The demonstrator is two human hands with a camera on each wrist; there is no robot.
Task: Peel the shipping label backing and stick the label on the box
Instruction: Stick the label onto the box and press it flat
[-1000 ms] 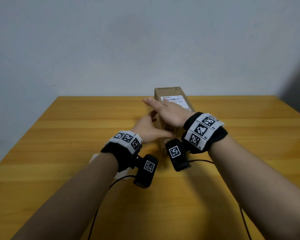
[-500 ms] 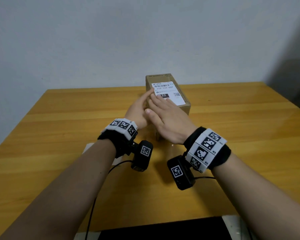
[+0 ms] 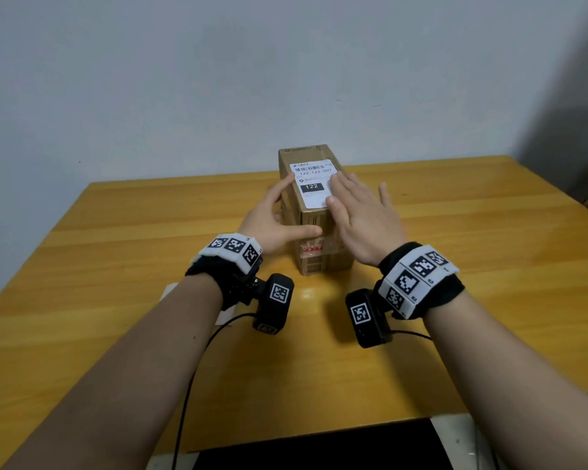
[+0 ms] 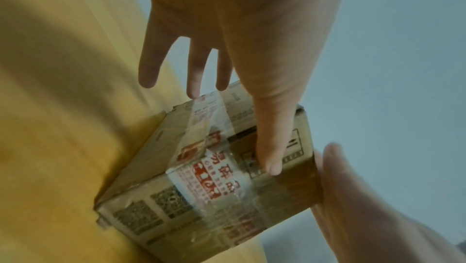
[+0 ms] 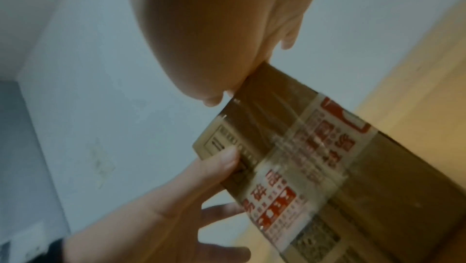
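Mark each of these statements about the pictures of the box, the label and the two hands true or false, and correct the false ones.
1. The shipping label lies on the top face of the box. True.
2. The right hand grips the box with curled fingers. False: its fingers are straight and lie on the label's right part.
3. The left hand has its thumb across the box's near face. True.
4. The box lies on its side with the label facing the wall. False: the label faces up.
5. Printed tape runs over the box's near face. True.
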